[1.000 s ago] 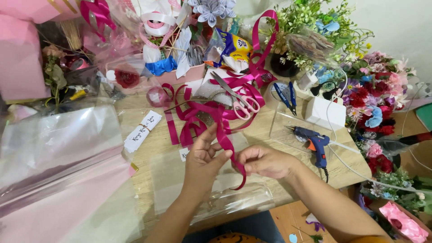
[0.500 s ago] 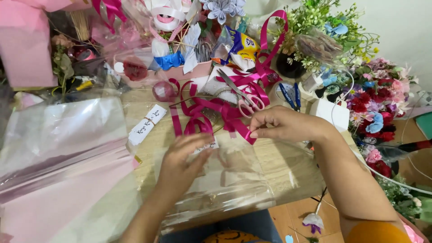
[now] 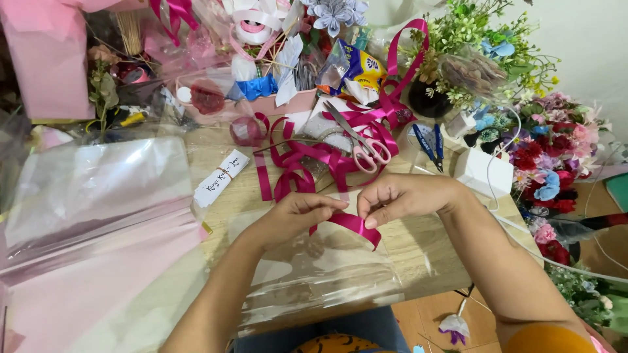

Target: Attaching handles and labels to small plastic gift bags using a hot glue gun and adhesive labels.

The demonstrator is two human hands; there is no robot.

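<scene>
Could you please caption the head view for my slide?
Both hands, left hand and right hand, pinch a magenta ribbon over a cluttered wooden table.

Left hand (image 3: 294, 216) and right hand (image 3: 402, 196) pinching magenta ribbon (image 3: 356, 225) between them; pink-handled scissors (image 3: 366, 150) lying just beyond grip on counter (image 3: 418, 252).

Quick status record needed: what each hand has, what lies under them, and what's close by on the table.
left hand: pinching one end of the magenta ribbon
right hand: pinching the same ribbon, just beside the left hand
under the hands: clear cellophane sheet on the wooden table
behind the hands: pink-handled scissors on loose ribbon coils
left of the hands: white paper tag, pink wrapping sheets
right side: white box, artificial flowers
</scene>
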